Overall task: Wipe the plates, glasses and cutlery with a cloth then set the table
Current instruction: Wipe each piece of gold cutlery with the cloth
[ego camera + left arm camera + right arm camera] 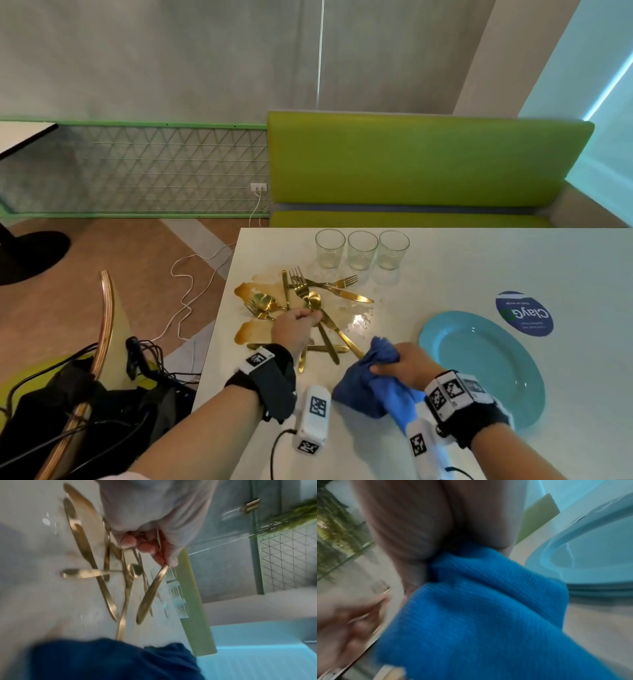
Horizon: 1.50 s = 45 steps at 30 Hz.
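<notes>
Gold cutlery (pixel 329 294) lies in a heap on the white table (pixel 462 274), partly in a brown spill (pixel 246 291). My left hand (pixel 308 317) grips a spoon (pixel 314 299) and a fork from that heap. In the left wrist view the left hand (pixel 145 546) curls round thin gold stems, and one handle (pixel 152 592) slants down from the fingertips. My right hand (pixel 397 366) holds a bunched blue cloth (pixel 373 377) just right of the heap; this cloth (pixel 479 615) fills the right wrist view. A light blue plate (pixel 486 370) sits to the right.
Three clear glasses (pixel 362 250) stand in a row behind the cutlery. A round blue sticker (pixel 524 313) is on the table beyond the plate. A green bench (pixel 428 161) faces me. At my left are a wooden chair back (pixel 102 339) and cables on the floor.
</notes>
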{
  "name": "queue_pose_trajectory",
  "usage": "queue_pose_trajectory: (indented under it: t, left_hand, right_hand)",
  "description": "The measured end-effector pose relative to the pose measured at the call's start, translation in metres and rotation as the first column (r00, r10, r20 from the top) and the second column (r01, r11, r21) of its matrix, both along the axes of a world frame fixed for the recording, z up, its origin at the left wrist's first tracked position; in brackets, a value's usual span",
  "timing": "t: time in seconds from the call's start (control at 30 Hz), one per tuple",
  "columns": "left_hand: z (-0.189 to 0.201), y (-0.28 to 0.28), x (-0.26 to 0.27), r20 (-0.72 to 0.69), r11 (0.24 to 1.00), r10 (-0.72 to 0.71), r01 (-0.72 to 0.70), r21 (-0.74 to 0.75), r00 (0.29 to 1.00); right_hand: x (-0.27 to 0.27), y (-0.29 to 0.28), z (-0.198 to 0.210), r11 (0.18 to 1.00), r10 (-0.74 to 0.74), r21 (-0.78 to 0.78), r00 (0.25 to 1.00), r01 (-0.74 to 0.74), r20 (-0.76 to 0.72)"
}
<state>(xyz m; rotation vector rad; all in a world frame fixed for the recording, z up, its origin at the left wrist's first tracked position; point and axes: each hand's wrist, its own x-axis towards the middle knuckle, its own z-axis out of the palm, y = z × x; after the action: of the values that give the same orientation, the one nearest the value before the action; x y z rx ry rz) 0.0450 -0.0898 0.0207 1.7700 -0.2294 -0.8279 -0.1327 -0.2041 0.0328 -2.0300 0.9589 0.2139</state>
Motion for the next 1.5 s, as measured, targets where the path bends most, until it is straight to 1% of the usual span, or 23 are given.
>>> queue_pose_trajectory:
  t: [0.07,0.1,0.13,0.2,0.27,0.3,0.33,0.47,0.53,0.6,0.73,0.8,0.83,0.87,0.93,0.97,1.0,1.03,1.1,1.17,1.27,1.37,1.5]
  left_hand:
    - [-0.002,0.011,0.008,0.073,0.982,-0.159,0.150,0.111,0.985]
    - [-0.005,0.016,0.008,0.101,0.950,-0.274,0.253,0.183,0.956]
    - [-0.008,0.021,0.005,0.129,0.897,-0.402,0.361,0.256,0.907]
    - [-0.017,0.028,-0.008,0.156,0.733,-0.646,0.551,0.399,0.747]
    - [-0.029,0.033,-0.025,0.139,0.565,-0.802,0.661,0.494,0.581]
    - [-0.034,0.033,-0.034,0.130,0.501,-0.846,0.687,0.526,0.517]
    - [-0.038,0.034,-0.042,0.122,0.453,-0.874,0.700,0.552,0.470]
    - [-0.046,0.029,-0.062,0.101,0.279,-0.953,0.704,0.653,0.285]
    - [-0.046,0.026,-0.067,0.094,0.221,-0.972,0.709,0.670,0.215]
    - [-0.047,0.024,-0.070,0.102,0.199,-0.979,0.720,0.665,0.176]
    - [-0.054,0.021,-0.069,0.127,0.203,-0.979,0.763,0.613,0.158]
    - [-0.052,0.019,-0.067,0.159,0.236,-0.972,0.758,0.608,0.176]
    - [-0.048,0.015,-0.064,0.201,0.288,-0.957,0.734,0.615,0.207]
    - [-0.045,0.011,-0.058,0.278,0.370,-0.928,0.688,0.624,0.247]
    - [-0.041,-0.002,-0.038,0.441,0.584,-0.812,0.536,0.609,0.383]
    - [-0.042,-0.008,-0.025,0.498,0.674,-0.737,0.437,0.596,0.457]
    - [-0.042,-0.014,-0.012,0.529,0.723,-0.679,0.337,0.603,0.509]
    - [-0.043,-0.018,0.000,0.546,0.732,-0.651,0.245,0.636,0.528]
    - [-0.047,-0.025,0.016,0.522,0.670,-0.669,0.126,0.732,0.529]
    - [-0.051,-0.030,0.021,0.477,0.613,-0.692,0.093,0.785,0.542]
    - [-0.058,-0.035,0.018,0.453,0.587,-0.680,0.057,0.808,0.577]
    - [-0.062,-0.036,0.013,0.406,0.567,-0.664,0.068,0.821,0.628]
    - [-0.060,-0.039,0.014,0.311,0.531,-0.660,0.131,0.837,0.684]
  right_hand:
    - [-0.006,-0.018,0.006,0.986,-0.160,-0.033,0.986,0.162,0.041]
    - [-0.008,-0.028,0.009,0.973,-0.221,-0.051,0.974,0.223,0.044]
    - [-0.008,-0.037,0.011,0.961,-0.268,-0.070,0.963,0.269,0.028]
    - [-0.008,-0.052,0.019,0.930,-0.343,-0.122,0.938,0.348,0.053]
    - [-0.008,-0.063,0.030,0.887,-0.415,-0.164,0.901,0.431,0.122]
    - [-0.008,-0.068,0.035,0.873,-0.431,-0.175,0.888,0.455,0.161]
    - [-0.008,-0.071,0.040,0.863,-0.441,-0.185,0.880,0.470,0.178]
    - [-0.009,-0.076,0.045,0.862,-0.446,-0.162,0.871,0.480,0.206]
    - [-0.009,-0.074,0.043,0.870,-0.434,-0.152,0.876,0.468,0.212]
    - [-0.010,-0.073,0.037,0.873,-0.439,-0.128,0.873,0.470,0.213]
    - [-0.010,-0.071,0.030,0.879,-0.443,-0.095,0.874,0.467,0.199]
    - [-0.007,-0.073,0.027,0.881,-0.442,-0.086,0.875,0.465,0.195]
    - [-0.005,-0.073,0.027,0.885,-0.436,-0.080,0.878,0.458,0.198]
    - [-0.003,-0.074,0.027,0.890,-0.428,-0.072,0.879,0.450,0.209]
    - [-0.001,-0.074,0.029,0.890,-0.434,-0.028,0.865,0.455,0.252]
    - [0.000,-0.075,0.030,0.885,-0.451,0.020,0.847,0.465,0.282]
    - [-0.001,-0.075,0.030,0.877,-0.472,0.074,0.823,0.474,0.315]
    - [-0.002,-0.076,0.031,0.868,-0.494,0.135,0.801,0.478,0.339]
    - [-0.006,-0.078,0.033,0.847,-0.531,0.262,0.756,0.463,0.383]
    - [-0.011,-0.083,0.032,0.811,-0.580,0.388,0.692,0.438,0.430]
    - [-0.020,-0.092,0.028,0.762,-0.630,0.538,0.607,0.361,0.484]
    - [-0.026,-0.098,0.022,0.747,-0.642,0.581,0.574,0.323,0.508]
    - [-0.031,-0.100,0.018,0.752,-0.626,0.586,0.605,0.300,0.493]
